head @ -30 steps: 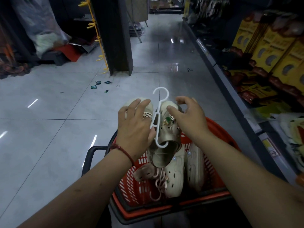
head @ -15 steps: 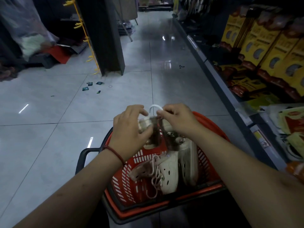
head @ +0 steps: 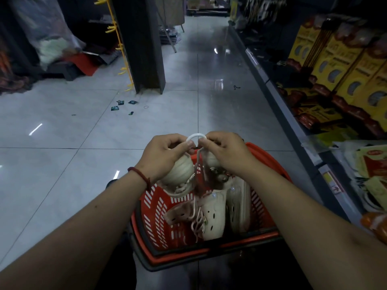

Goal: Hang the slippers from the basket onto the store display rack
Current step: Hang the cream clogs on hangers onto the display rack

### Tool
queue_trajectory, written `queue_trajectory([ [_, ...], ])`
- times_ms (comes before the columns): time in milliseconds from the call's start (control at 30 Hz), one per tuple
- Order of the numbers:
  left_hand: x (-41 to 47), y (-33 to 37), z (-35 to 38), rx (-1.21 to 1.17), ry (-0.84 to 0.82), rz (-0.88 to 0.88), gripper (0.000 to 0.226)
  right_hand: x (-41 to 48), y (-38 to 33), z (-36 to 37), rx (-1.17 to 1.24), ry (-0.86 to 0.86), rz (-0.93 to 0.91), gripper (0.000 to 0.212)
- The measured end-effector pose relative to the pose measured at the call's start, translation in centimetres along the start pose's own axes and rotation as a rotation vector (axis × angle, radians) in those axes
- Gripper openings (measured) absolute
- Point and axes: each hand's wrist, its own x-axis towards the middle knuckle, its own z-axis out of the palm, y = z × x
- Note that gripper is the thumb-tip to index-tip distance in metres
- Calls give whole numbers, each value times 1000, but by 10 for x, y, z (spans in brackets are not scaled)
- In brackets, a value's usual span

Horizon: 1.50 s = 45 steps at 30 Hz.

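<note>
Left hand (head: 165, 155) and right hand (head: 227, 153) each pinch the white plastic hanger hook (head: 195, 136) carrying a pair of cream foam slippers (head: 180, 170), just above the red plastic mesh basket (head: 155, 208), where more cream slippers (head: 213, 214) lie. Farther off, a yellow hooked display strip (head: 119, 47) hangs beside a dark pillar (head: 144, 49).

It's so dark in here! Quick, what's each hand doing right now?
Left hand: closed, pinching the white hanger hook above the slippers.
Right hand: closed, pinching the same hook's other side.
</note>
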Motion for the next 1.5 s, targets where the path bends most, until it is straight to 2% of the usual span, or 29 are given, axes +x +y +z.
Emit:
queue_trajectory([
  [167, -26, 46, -2, 14, 42, 97, 20, -21, -29, -24, 31, 37, -29, 23],
  [267, -35, 80, -9, 83, 66, 160, 20, -35, -54, -47, 24, 23, -30, 23],
  [467, -53, 161, -17, 139, 34, 268, 23, -78, -102, -117, -19, 126, -136, 28],
  [633, -68, 238, 0, 46, 12, 303, 11, -119, -130, -177, -65, 257, -151, 31],
  [733, -73, 275, 18, -33, -26, 335, 11, -148, -140, -216, -75, 329, -134, 31],
  [933, -64, 329, 73, -148, -153, 397, 3, -195, -141, -278, -193, 472, -46, 37],
  [1067, -64, 360, 123, -217, -281, 444, 12, -234, -131, -313, -288, 610, 43, 36],
  [1267, -72, 407, 204, -265, -504, 535, 16, -316, -124, -360, -287, 819, 221, 36],
  [1500, -116, 463, 301, -354, -747, 579, 4, -421, -134, -399, -413, 999, 410, 32],
])
